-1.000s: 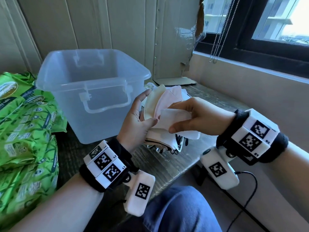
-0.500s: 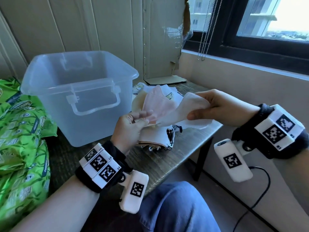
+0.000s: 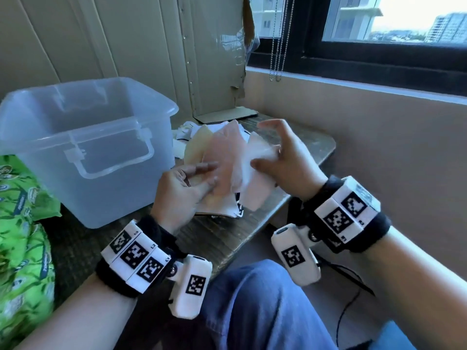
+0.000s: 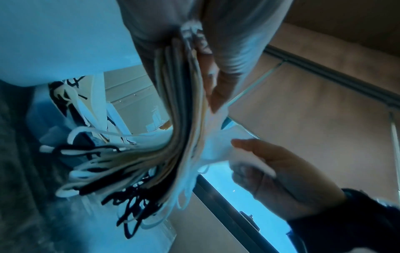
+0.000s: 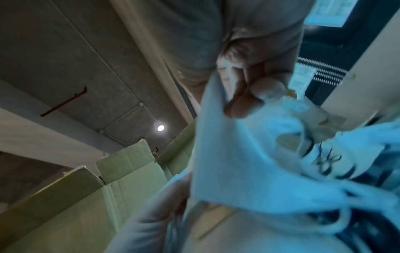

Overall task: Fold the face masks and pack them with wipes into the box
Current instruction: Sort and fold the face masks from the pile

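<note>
My left hand (image 3: 209, 178) grips a stack of face masks (image 3: 222, 157), beige and pink, standing on edge over the table just right of the clear plastic box (image 3: 88, 137). Their black and white ear loops (image 4: 103, 171) hang below the stack (image 4: 179, 119). My right hand (image 3: 265, 157) pinches one white mask (image 3: 252, 170) between thumb and fingers, right against the stack. The index finger sticks up, free of it. The right wrist view shows that pinch on the white mask (image 5: 238, 162). Green wipes packs (image 3: 22, 223) lie at the far left.
More masks (image 3: 187, 132) lie on the dark wooden table (image 3: 227, 236) behind the stack. A cardboard sheet (image 3: 214, 59) leans on the wall at the back. A wall and window sill (image 3: 379, 87) close off the right side. My knee in jeans (image 3: 252, 311) is below the table edge.
My right hand peeled the white mask off the stack and out to the right, then brought it back beside the stack. My left hand kept hold of the stack.
</note>
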Demonstrator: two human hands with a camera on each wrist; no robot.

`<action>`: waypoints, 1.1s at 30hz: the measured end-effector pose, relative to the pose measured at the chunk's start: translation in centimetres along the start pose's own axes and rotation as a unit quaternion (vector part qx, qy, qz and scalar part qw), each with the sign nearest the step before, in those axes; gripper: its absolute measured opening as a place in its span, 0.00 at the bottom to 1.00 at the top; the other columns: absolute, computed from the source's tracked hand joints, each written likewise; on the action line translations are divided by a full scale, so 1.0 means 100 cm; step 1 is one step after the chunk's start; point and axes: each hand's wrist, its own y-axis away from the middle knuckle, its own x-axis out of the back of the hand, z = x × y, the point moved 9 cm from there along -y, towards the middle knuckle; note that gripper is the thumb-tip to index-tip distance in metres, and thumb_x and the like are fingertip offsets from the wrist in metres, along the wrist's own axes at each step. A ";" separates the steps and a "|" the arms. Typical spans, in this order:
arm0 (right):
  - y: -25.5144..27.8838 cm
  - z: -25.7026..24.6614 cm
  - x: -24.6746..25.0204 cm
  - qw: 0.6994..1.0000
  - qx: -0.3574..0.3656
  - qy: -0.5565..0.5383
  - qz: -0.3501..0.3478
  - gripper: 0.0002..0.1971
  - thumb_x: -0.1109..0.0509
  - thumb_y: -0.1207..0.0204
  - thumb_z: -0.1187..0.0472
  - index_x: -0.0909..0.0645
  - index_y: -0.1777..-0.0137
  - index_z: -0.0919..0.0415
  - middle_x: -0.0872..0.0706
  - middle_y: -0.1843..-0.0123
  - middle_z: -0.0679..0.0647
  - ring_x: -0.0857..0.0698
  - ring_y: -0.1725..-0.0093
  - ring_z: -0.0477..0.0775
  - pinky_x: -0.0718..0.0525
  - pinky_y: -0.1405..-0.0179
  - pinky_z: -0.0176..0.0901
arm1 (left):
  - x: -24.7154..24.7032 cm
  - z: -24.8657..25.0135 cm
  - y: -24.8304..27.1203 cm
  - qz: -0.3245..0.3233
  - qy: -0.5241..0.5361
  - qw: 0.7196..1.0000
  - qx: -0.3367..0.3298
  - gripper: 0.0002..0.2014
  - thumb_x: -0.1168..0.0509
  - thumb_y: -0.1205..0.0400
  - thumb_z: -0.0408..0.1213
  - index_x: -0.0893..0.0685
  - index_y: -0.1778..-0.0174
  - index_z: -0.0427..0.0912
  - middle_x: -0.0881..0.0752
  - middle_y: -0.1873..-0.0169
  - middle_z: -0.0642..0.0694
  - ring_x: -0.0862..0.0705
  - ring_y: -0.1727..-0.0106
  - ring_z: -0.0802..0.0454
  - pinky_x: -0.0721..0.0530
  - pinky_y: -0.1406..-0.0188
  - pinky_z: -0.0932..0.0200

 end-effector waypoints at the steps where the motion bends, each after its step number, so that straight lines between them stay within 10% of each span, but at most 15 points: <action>1: 0.000 -0.002 -0.011 0.999 -0.002 -0.031 -0.017 0.30 0.31 0.31 0.72 0.33 0.30 0.53 0.24 0.71 0.50 0.25 0.79 0.42 0.23 0.75 0.33 | -0.002 0.004 0.002 -0.008 -0.003 1.000 -0.006 0.12 0.21 0.34 0.40 0.11 0.56 0.50 0.11 0.54 0.49 0.15 0.58 0.58 0.17 0.49 0.58; 4: 0.003 -0.014 -0.029 0.988 -0.003 -0.144 -0.061 0.34 0.37 0.26 0.75 0.39 0.25 0.48 0.27 0.79 0.55 0.24 0.81 0.49 0.19 0.76 0.42 | -0.006 0.015 0.006 -0.034 -0.017 0.999 -0.024 0.18 0.25 0.42 0.57 0.10 0.60 0.55 0.11 0.51 0.51 0.14 0.50 0.59 0.19 0.47 0.61; 8: 0.009 -0.025 -0.036 0.955 0.003 -0.277 -0.108 0.22 0.40 0.19 0.57 0.37 0.26 0.46 0.22 0.74 0.60 0.21 0.72 0.57 0.23 0.67 0.46 | -0.013 0.019 0.010 -0.073 0.011 0.997 -0.025 0.22 0.20 0.39 0.51 0.09 0.50 0.49 0.11 0.45 0.45 0.14 0.41 0.48 0.20 0.35 0.44; 10: 0.010 -0.023 -0.039 0.940 -0.018 -0.311 -0.142 0.18 0.42 0.21 0.51 0.31 0.31 0.45 0.18 0.66 0.63 0.20 0.70 0.58 0.23 0.65 0.47 | -0.011 0.022 0.007 -0.065 -0.006 0.997 -0.041 0.18 0.21 0.37 0.44 0.10 0.50 0.50 0.10 0.49 0.48 0.13 0.46 0.54 0.19 0.39 0.51; 15: 0.002 -0.018 -0.016 0.972 0.028 -0.209 -0.107 0.24 0.29 0.29 0.74 0.26 0.40 0.48 0.26 0.69 0.55 0.27 0.72 0.52 0.24 0.72 0.38 | -0.014 0.037 -0.006 -0.089 -0.043 0.993 -0.071 0.13 0.26 0.28 0.25 0.12 0.55 0.48 0.09 0.61 0.55 0.13 0.60 0.62 0.16 0.55 0.65; 19: -0.008 -0.022 0.005 0.989 0.060 -0.120 -0.059 0.30 0.21 0.37 0.72 0.25 0.42 0.41 0.30 0.69 0.49 0.31 0.69 0.47 0.27 0.63 0.38 | -0.033 0.050 -0.013 -0.153 -0.015 0.987 -0.047 0.10 0.29 0.28 0.23 0.14 0.55 0.41 0.10 0.69 0.58 0.13 0.65 0.65 0.18 0.64 0.71; 26: -0.011 -0.021 0.028 0.993 0.092 -0.051 0.059 0.19 0.18 0.42 0.64 0.22 0.63 0.39 0.26 0.61 0.46 0.23 0.65 0.48 0.24 0.61 0.40 | -0.038 0.033 -0.016 -0.151 0.025 0.988 -0.013 0.11 0.24 0.30 0.28 0.12 0.53 0.33 0.10 0.58 0.37 0.13 0.59 0.51 0.16 0.54 0.52; 33: -0.012 -0.016 0.019 0.964 0.071 -0.253 -0.037 0.16 0.28 0.33 0.77 0.27 0.56 0.58 0.17 0.71 0.42 0.22 0.71 0.37 0.21 0.69 0.29 | -0.024 0.038 -0.017 -0.124 0.035 0.992 -0.005 0.05 0.26 0.31 0.31 0.11 0.61 0.39 0.09 0.66 0.48 0.13 0.66 0.57 0.15 0.64 0.64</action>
